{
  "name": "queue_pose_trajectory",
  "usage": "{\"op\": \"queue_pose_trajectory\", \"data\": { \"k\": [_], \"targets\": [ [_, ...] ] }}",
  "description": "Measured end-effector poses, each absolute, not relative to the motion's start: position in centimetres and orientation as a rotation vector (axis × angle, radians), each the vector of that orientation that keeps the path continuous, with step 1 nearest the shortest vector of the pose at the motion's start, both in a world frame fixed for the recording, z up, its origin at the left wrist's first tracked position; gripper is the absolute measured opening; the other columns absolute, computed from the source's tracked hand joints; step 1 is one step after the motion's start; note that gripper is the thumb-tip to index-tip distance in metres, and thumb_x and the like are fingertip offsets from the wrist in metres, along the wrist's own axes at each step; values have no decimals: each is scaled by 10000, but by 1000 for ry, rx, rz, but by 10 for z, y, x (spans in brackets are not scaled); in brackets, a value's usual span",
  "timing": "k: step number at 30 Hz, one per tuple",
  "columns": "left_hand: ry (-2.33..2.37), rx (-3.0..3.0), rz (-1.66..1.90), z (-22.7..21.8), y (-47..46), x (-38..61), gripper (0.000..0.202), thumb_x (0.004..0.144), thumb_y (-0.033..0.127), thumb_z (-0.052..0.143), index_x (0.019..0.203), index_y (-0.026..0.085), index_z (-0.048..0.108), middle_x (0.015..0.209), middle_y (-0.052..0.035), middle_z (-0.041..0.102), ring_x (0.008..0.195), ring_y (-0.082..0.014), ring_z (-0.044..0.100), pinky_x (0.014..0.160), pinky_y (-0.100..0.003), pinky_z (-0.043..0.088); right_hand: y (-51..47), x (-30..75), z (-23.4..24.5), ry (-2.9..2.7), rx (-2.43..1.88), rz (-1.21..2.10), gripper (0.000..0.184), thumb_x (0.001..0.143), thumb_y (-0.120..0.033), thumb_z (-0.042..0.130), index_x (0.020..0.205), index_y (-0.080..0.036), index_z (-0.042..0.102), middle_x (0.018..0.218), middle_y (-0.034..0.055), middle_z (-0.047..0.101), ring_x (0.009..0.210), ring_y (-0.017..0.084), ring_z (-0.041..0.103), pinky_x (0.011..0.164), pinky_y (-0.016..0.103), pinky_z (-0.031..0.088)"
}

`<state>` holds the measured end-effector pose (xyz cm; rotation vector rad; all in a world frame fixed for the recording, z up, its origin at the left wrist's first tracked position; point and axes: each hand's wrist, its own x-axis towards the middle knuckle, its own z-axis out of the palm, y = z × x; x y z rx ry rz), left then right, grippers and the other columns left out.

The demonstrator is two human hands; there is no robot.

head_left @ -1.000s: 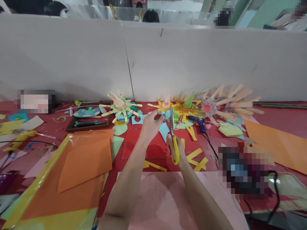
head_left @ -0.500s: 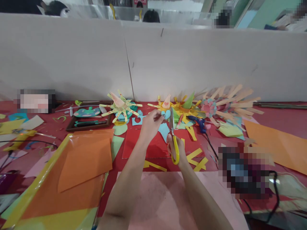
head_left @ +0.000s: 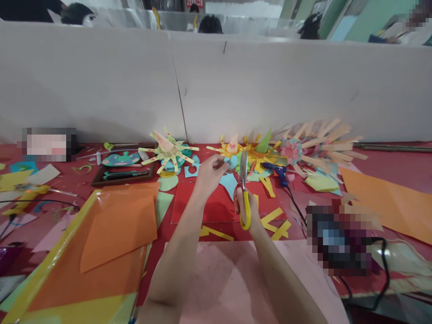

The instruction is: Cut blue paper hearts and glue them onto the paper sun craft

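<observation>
Above the flat, rectangular red sheet (head_left: pixel 187 209) at the centre of the table, we see a pair of metal scissors with yellow loop handles (head_left: pixel 243 182) and, just left of its blades, a small, rounded light blue paper piece (head_left: pixel 233 161). The right hand (head_left: pixel 254 211) is closed around the yellow loops; the left hand (head_left: pixel 212 172) pinches the paper piece between thumb and fingers at its left side. Whether the blades are fully together we cannot tell.

We judge the paper piece to be very light, thin and flexible, easily creased or torn, and best held lightly by an edge. The scissors we take to be rigid and moderately light, with smooth metal blades; the loops are the place to hold them. Their long axis runs away from the wearer, tips toward the white upright partition (head_left: pixel 135 81) and loops toward the wearer. The paper piece looks broader than tall, its long axis running roughly left to right, its free end toward the blades; we cannot tell whether the two touch.
</observation>
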<state>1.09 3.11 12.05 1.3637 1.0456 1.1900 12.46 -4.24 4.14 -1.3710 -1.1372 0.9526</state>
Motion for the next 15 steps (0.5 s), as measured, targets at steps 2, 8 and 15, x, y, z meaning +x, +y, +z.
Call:
{"op": "queue_pose_trajectory", "data": {
  "k": [2, 8, 15],
  "targets": [
    [1024, 1369, 1185, 120, 31, 10, 85, 714, 200, 613, 721, 169, 535, 631, 21, 641, 590, -112, 642, 559, -213, 516, -41, 125, 42, -1152, -1377, 921, 432, 819, -621, 435, 692, -209, 464, 431, -61, 380, 383, 97, 368, 388, 228, 308],
    [1006, 1403, 1204, 120, 31, 8, 106, 693, 197, 632, 783, 164, 585, 691, 6, 639, 590, -117, 626, 622, -271, 549, -41, 125, 39, -1143, -1333, 1024, 438, 821, -630, 433, 728, -203, 464, 470, -64, 386, 399, 85, 368, 389, 208, 320],
    [1050, 1457, 1213, 119, 32, 7, 104, 691, 238, 637, 749, 164, 595, 686, 12, 626, 602, -108, 605, 591, -240, 530, -42, 124, 43, -1113, -1354, 1083, 449, 798, -647, 449, 715, -207, 447, 473, -70, 379, 394, 80, 368, 375, 198, 309]
  ]
}}
